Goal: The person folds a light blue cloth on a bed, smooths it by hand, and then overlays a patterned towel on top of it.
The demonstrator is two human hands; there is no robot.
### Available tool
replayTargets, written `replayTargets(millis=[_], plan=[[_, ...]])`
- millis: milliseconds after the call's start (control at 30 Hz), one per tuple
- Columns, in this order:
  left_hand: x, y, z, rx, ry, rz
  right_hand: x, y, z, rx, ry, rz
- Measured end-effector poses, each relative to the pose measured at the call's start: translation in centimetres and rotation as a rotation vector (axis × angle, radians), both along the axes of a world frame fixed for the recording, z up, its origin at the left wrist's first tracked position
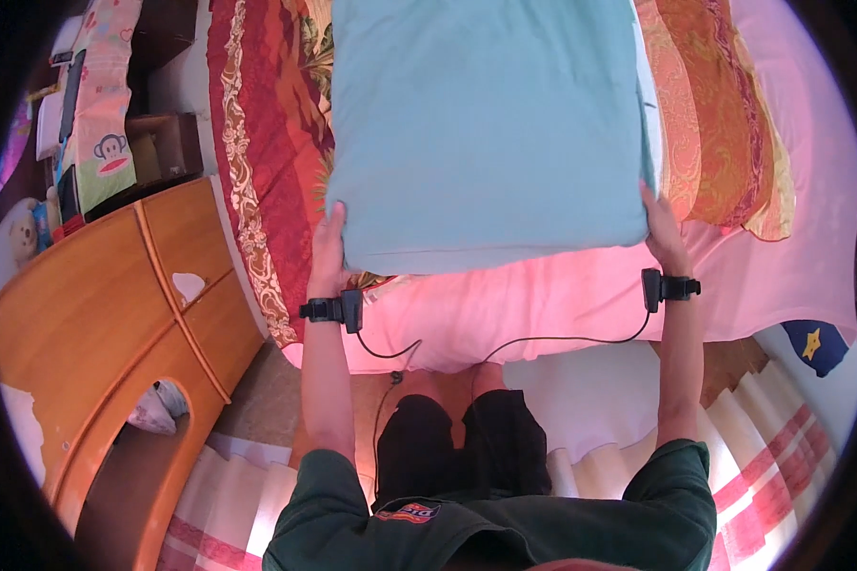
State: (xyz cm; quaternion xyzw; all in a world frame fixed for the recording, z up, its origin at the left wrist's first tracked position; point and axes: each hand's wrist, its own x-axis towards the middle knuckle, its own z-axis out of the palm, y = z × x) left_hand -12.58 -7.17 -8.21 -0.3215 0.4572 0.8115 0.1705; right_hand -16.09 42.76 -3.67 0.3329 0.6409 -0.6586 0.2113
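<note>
A large, smooth light blue pillow-like piece of bedding spans the upper middle, with a seam along its near edge. A white layer shows beyond its right side. My left hand grips its near left corner, thumb along the side and fingers mostly hidden. At the near right corner, my right hand grips in the same way, its fingers largely out of sight under the edge. Both arms reach straight forward.
Under the blue piece lies a bed with a pink sheet, a red patterned cloth and an orange patterned cloth. A wooden cabinet stands left. Cables run from black wristbands. Curtains hang near me.
</note>
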Motion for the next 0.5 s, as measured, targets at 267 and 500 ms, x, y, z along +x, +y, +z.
replayTargets(millis=[267, 500], plan=[[3.8, -3.6, -0.1, -0.045, -0.078, -0.746, 5.7, 2.7, -2.8, -0.063, -0.11, 0.369], [5.5, -3.0, 0.5, 0.087, -0.119, -0.093, 7.2, 1.7, -0.4, -0.171, 0.241, -0.268]])
